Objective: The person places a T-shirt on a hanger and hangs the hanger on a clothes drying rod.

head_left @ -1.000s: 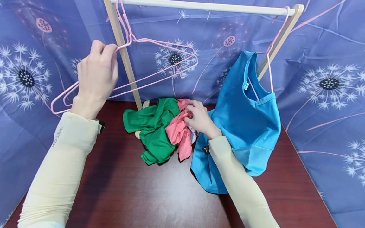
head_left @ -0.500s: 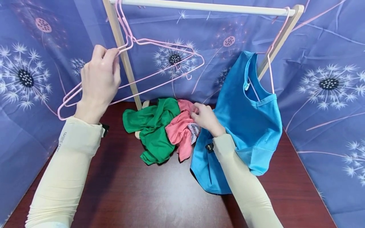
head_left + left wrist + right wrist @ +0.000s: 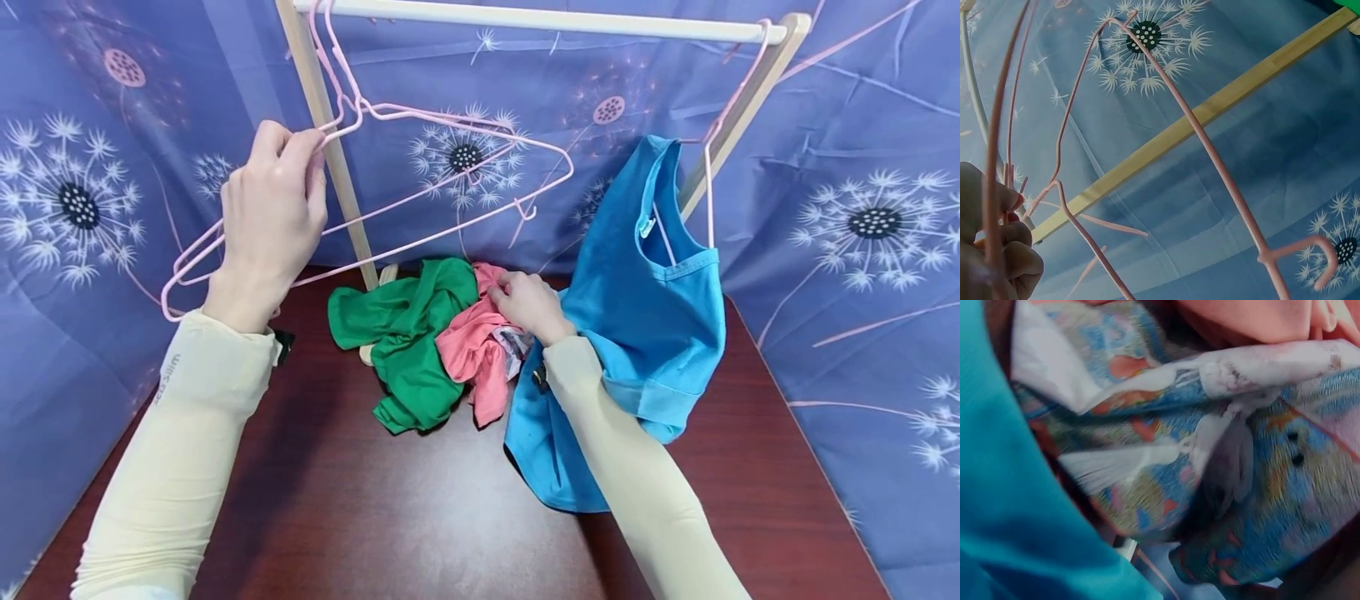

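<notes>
My left hand [image 3: 273, 204] grips a pink wire hanger [image 3: 420, 196] near its neck, beside the left post of a wooden rack [image 3: 540, 18]; the hanger's hook [image 3: 991, 144] reaches up by the rail. The left wrist view shows my fingers [image 3: 1004, 250] curled round the pink wires. My right hand [image 3: 525, 304] pinches a crumpled pink garment [image 3: 476, 350] on the table, next to a green garment [image 3: 408, 342]. A patterned cloth [image 3: 1210, 456] lies under the pink one. A blue shirt [image 3: 645, 317] hangs from another pink hanger [image 3: 708, 179] on the rack's right end.
The dark wooden table [image 3: 375, 517] stands inside a blue curtain with dandelion prints [image 3: 862, 217] on three sides. The rack's left post [image 3: 330, 150] stands just right of my left hand. The blue shirt's hem lies on the table beside my right forearm.
My left hand has carried the hanger a little to the right and up. My right hand has shifted slightly on the pink garment.
</notes>
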`<action>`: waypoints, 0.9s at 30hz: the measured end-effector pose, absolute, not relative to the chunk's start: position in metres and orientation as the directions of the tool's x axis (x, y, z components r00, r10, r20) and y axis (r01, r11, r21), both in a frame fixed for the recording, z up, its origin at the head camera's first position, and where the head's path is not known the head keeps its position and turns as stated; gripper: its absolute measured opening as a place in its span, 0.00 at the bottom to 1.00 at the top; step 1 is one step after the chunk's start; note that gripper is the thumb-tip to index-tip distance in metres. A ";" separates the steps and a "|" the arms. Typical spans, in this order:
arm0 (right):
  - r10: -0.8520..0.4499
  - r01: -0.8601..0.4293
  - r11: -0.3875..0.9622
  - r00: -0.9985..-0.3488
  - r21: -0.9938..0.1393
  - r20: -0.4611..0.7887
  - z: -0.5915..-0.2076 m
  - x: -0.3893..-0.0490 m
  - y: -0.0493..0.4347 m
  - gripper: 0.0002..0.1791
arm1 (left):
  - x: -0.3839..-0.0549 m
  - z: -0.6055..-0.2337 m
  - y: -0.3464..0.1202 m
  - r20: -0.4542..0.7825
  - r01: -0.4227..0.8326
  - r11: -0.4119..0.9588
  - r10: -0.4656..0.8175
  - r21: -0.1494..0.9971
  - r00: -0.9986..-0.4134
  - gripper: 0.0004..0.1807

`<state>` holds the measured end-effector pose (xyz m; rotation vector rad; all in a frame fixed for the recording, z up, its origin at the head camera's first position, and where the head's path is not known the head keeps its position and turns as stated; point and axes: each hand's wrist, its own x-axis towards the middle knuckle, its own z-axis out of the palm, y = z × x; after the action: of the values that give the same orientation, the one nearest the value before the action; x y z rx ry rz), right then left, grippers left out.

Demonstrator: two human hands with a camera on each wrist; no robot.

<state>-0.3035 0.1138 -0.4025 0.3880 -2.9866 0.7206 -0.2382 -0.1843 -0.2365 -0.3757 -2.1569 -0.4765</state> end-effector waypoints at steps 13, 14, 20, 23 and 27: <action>0.056 -0.207 0.703 -0.937 -0.680 0.344 -0.361 -0.301 0.123 0.18 | -0.237 -0.220 -0.173 0.836 0.469 0.846 0.053 0.252 -0.546 0.21; 0.072 -0.217 0.683 -0.930 -0.698 0.360 -0.357 -0.301 0.124 0.19 | -0.237 -0.220 -0.173 0.837 0.472 0.843 0.050 0.257 -0.545 0.20; 0.177 -0.223 0.652 -0.884 -0.724 0.432 -0.333 -0.300 0.130 0.19 | -0.232 -0.228 -0.175 0.846 0.491 0.820 0.017 0.294 -0.533 0.18; 0.205 -0.227 0.645 -0.868 -0.729 0.452 -0.323 -0.299 0.133 0.19 | -0.229 -0.233 -0.175 0.847 0.496 0.804 -0.017 0.327 -0.531 0.16; 0.203 -0.215 0.642 -0.878 -0.736 0.433 -0.316 -0.300 0.142 0.19 | -0.223 -0.243 -0.175 0.843 0.500 0.780 -0.064 0.376 -0.534 0.14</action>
<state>-0.2999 0.1422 -0.3164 0.0090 -2.3772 1.1538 -0.2225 -0.1755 -0.2430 -0.3262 -2.0187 -0.7465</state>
